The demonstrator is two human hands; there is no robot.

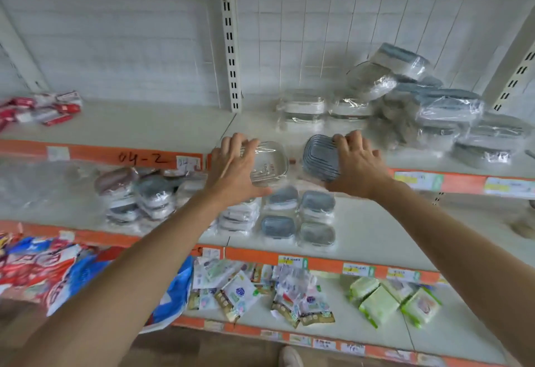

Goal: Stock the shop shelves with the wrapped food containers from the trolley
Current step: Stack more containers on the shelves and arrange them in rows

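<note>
**Both hands on containers at top shelf edge**

While both arms reach forward, each hand holds one wrapped container at the front edge of the top shelf (162, 123).

- Left hand (231, 163): fingers curled over the far rim of a clear-lidded container (270, 163), thumb spread out below it. Container tilted, lid facing the camera, over the orange price strip (115, 155).
- Right hand (357, 161): fingers wrapped over the right side of a grey-lidded container (321, 156), also tilted toward the camera. Cannot tell if either container rests on the shelf or is still in the air.
- The two containers sit side by side, a small gap between them.

Already on the top shelf:
- clear wrapped containers (301, 108) near the back, just behind the hands
- loose heap of grey-lidded wrapped containers (445, 106) to the right, some tilted against the back panel
- red packets (43, 108) at far left

Middle shelf (376, 230): more wrapped containers (298, 216) in rough rows under the hands, another pile (139, 192) to the left.

Bottom shelf: small sachets (260, 291), green wipe packs (385, 300), red-and-blue bags (43, 271) at left.

Handwritten "04-2" on the orange strip, left of the left hand.
</note>
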